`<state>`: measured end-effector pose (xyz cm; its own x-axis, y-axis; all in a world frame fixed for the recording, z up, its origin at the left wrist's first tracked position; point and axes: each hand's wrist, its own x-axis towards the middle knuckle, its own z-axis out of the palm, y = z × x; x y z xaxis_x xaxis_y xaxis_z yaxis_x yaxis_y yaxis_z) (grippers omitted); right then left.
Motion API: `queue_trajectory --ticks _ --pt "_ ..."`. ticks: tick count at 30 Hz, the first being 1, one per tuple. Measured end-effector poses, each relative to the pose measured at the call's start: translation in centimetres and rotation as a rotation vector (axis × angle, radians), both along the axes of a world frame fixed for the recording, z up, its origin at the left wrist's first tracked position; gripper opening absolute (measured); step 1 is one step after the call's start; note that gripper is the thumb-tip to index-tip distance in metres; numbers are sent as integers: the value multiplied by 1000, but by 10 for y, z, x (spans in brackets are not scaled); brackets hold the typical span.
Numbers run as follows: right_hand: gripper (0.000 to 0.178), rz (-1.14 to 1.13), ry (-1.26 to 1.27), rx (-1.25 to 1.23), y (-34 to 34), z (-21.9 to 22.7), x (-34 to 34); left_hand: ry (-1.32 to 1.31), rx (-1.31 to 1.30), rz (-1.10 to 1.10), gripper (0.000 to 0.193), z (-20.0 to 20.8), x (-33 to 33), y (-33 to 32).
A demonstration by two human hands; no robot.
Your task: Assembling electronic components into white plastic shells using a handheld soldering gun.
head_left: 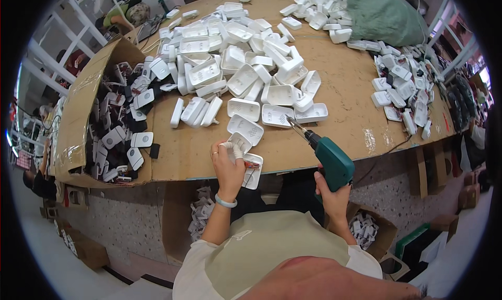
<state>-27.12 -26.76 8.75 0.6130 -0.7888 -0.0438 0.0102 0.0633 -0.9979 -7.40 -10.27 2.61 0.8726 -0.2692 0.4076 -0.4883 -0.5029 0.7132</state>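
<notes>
Dozens of white shells (242, 80) seemingly remain, heaped on the bench (348, 93); one open casing (251, 180) at its near edge looks unfinished. I see the left hand (229, 170) curled at it, grip unclear, the right hand (333, 199) wrapped around a green driver (337, 161).

This looks like an assembly workshop: white plastic shells (243, 80) lie heaped on a broad worktop (355, 101), small parts (141, 139) fill a cardboard box (78, 127), and a green pistol-shaped tool (334, 161) shows.
</notes>
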Motion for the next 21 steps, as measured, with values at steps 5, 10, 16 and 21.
queue_trajectory --ticks 5,10,16,21 --pt "24 62 22 12 -1 -5 0 85 -195 59 15 -8 -1 15" --pt "20 30 0 -29 -1 1 3 380 -686 4 9 -23 -13 28" --pt "21 61 65 -90 -6 -3 5 577 -947 -47 28 -24 -30 71" --pt "23 90 47 -121 -9 -7 6 661 -994 -9 36 -24 -41 117"
